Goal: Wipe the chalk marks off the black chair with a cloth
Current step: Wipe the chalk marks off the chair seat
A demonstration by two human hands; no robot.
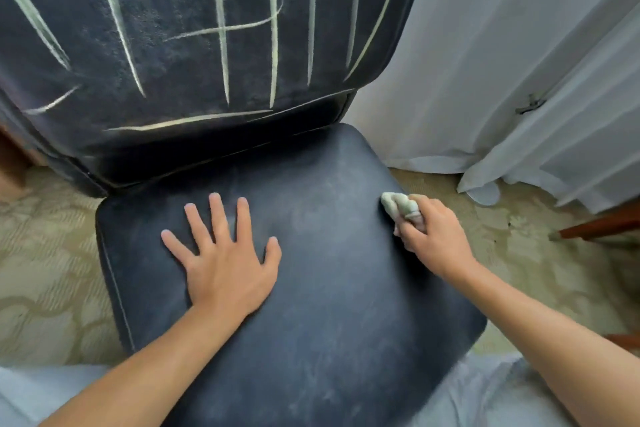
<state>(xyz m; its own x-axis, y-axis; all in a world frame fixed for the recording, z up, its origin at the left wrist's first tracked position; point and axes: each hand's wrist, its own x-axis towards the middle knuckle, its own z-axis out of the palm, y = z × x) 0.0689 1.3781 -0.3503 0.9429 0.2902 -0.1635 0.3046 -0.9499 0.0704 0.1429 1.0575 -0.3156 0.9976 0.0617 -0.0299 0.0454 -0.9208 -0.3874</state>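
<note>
My right hand (pixel 434 239) gripped the wadded pale-green cloth (pixel 401 206) at the black padded chair's (pixel 329 288) seat edge, 3 o'clock. My left hand (pixel 223 253) pressed flat, fingers spread. Seat looked wiped; pale chalk lines (pixel 221 31) on the backrest, 12 o'clock, needed wiping next.

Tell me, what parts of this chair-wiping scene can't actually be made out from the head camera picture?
- The backrest top and its chalk lines: cut off by the upper edge.
- Most of the cloth: bunched inside the right hand, whose own fingers hide its grip.
- The seat under the flat left hand: covered, so any marks there are unseen.
- The seat's front edge and chair legs: hidden by the arms and the lower edge.
</note>
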